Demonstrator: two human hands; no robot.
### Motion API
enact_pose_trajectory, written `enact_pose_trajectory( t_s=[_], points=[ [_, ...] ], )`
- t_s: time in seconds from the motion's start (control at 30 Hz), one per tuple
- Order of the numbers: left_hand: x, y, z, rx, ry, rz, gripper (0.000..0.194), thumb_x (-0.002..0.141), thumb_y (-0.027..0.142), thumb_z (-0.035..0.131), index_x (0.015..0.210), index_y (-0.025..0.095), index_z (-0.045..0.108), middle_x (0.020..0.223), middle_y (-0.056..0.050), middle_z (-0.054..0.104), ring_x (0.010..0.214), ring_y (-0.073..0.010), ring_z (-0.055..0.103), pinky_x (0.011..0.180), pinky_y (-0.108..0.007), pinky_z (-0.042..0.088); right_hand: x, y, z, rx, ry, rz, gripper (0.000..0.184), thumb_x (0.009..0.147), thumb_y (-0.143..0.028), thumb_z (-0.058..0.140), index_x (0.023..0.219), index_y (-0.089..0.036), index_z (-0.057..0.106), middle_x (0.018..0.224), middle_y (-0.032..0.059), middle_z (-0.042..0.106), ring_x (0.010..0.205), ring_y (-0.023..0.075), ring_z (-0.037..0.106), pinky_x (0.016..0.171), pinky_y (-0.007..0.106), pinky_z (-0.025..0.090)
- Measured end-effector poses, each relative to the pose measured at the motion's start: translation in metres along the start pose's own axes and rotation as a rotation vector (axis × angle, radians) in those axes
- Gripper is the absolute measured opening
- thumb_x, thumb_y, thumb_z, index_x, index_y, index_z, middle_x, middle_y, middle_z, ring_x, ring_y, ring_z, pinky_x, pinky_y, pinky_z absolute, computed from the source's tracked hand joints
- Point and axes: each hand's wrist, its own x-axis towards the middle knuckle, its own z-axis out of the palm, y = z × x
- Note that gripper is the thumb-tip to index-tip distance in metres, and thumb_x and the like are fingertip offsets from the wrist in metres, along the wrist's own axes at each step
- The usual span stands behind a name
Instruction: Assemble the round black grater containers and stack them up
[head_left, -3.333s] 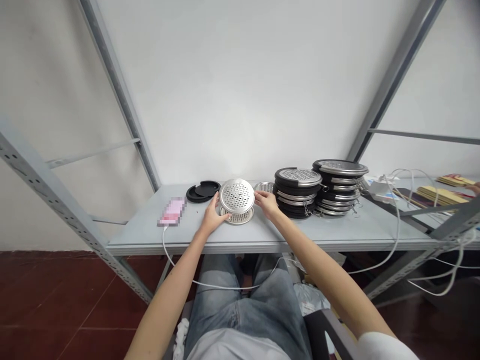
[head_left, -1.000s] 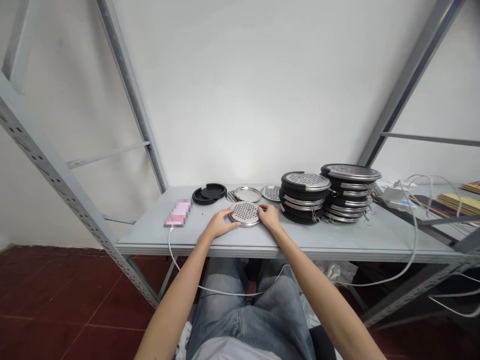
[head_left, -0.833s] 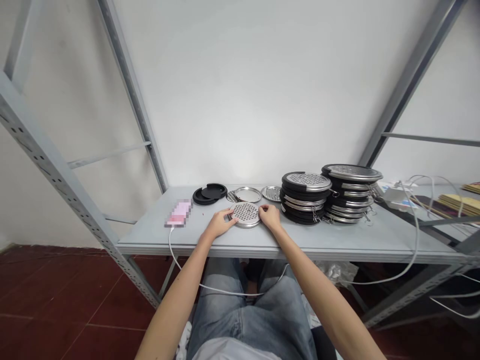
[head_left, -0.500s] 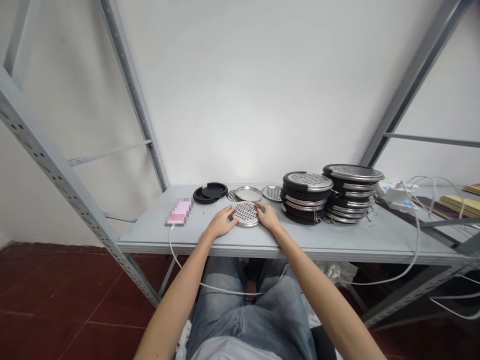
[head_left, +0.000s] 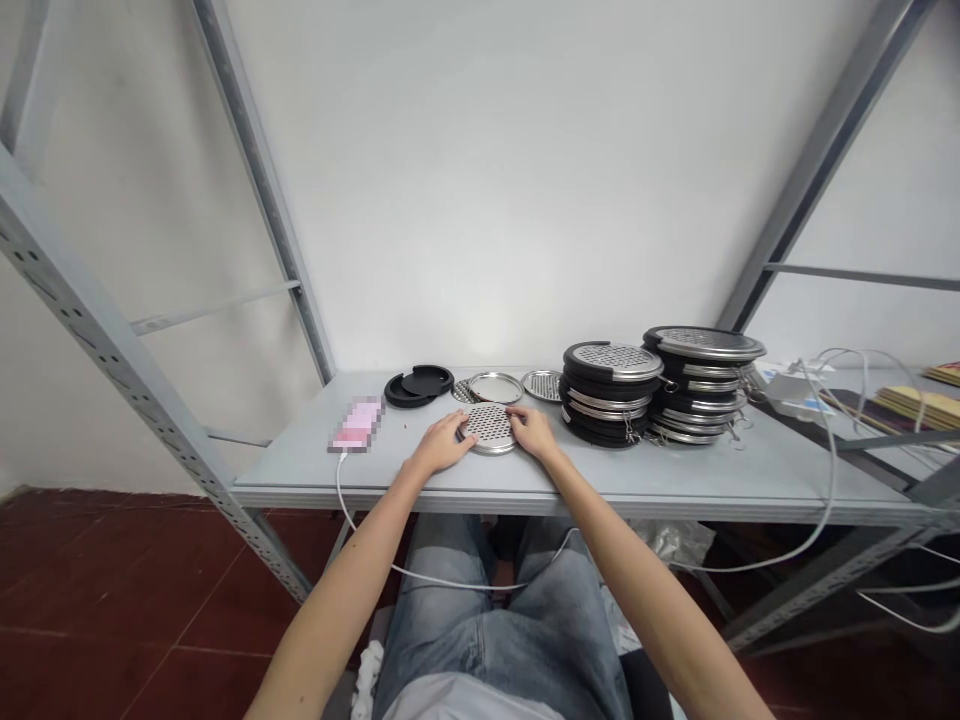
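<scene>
My left hand point(head_left: 439, 445) and right hand point(head_left: 532, 432) are both on one perforated steel disc point(head_left: 488, 428), touching its left and right edges with the fingers relaxed, not clenched; I can't tell whether they're gripping it or only resting there. The disc lies near the tabletop's point(head_left: 675, 482) front edge, between my hands. Just beyond it on the far side are three more steel pieces: a partly hidden grater plate point(head_left: 463, 393), a plain ring-rimmed dish point(head_left: 495, 387) and a perforated plate point(head_left: 542, 386). Farther left are two black lids point(head_left: 418, 384), one lying on the other, and a phone point(head_left: 356, 424), its surface pixelated, with a white cable point(head_left: 342, 490) running off the near edge. To the right stand two stacks of black-and-steel round graters point(head_left: 611, 395) point(head_left: 701, 385), packed too tightly for me to count. No writing is legible on any of them.
</scene>
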Motion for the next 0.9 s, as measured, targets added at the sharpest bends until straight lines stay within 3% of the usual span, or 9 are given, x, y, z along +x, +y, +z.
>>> enact_pose_trajectory(
  t_s=[0.1,0.23,0.43,0.63,0.9],
  points=[
    [0.008,0.005,0.000,0.041,0.004,0.014,0.050,0.084,0.048,0.056,0.124,0.018,0.057,0.129,-0.012,0.059,0.121,-0.0277,0.053,0.106,-0.040,0.038,0.000,-0.001,-0.002,0.010,0.019,-0.012,0.033,0.082,-0.023,0.048,0.103,-0.017,0.072,0.108,0.0077,0.071,0.107,0.0221,0.063,0.099,0.035,0.043],
    [0.023,0.017,0.008,0.038,0.048,0.042,0.053,0.084,0.048,0.055,0.127,0.016,0.054,0.139,-0.015,0.050,0.132,-0.0298,0.042,0.112,-0.043,0.028,-0.002,-0.003,-0.003,0.015,0.050,-0.118,0.035,0.085,-0.028,0.048,0.110,-0.015,0.069,0.127,0.0106,0.062,0.120,0.0228,0.054,0.107,0.036,0.036],
    [0.030,0.028,0.024,0.080,-0.033,0.010,0.062,0.090,0.051,0.042,0.137,0.011,0.042,0.147,-0.019,0.039,0.140,-0.0307,0.031,0.114,-0.046,0.022,-0.003,-0.002,0.004,-0.026,-0.105,-0.330,0.047,0.093,-0.031,0.035,0.131,-0.011,0.055,0.141,0.0139,0.048,0.136,0.0240,0.038,0.113,0.041,0.028],
    [0.027,0.024,0.026,0.133,-0.080,0.038,0.057,0.091,0.050,0.040,0.135,0.014,0.044,0.148,-0.016,0.038,0.141,-0.0294,0.028,0.115,-0.049,0.016,-0.003,-0.003,0.008,-0.115,-0.169,-0.374,0.049,0.095,-0.031,0.030,0.132,-0.010,0.054,0.138,0.0132,0.052,0.135,0.0233,0.039,0.113,0.038,0.029],
    [0.030,0.022,0.030,0.180,-0.091,0.051,0.060,0.094,0.048,0.035,0.135,0.005,0.044,0.148,-0.022,0.036,0.141,-0.0315,0.028,0.115,-0.048,0.019,-0.002,-0.007,0.006,-0.190,-0.198,-0.362,0.047,0.090,-0.024,0.037,0.131,-0.010,0.056,0.140,0.0134,0.050,0.135,0.0252,0.039,0.113,0.038,0.029]
  ],
)
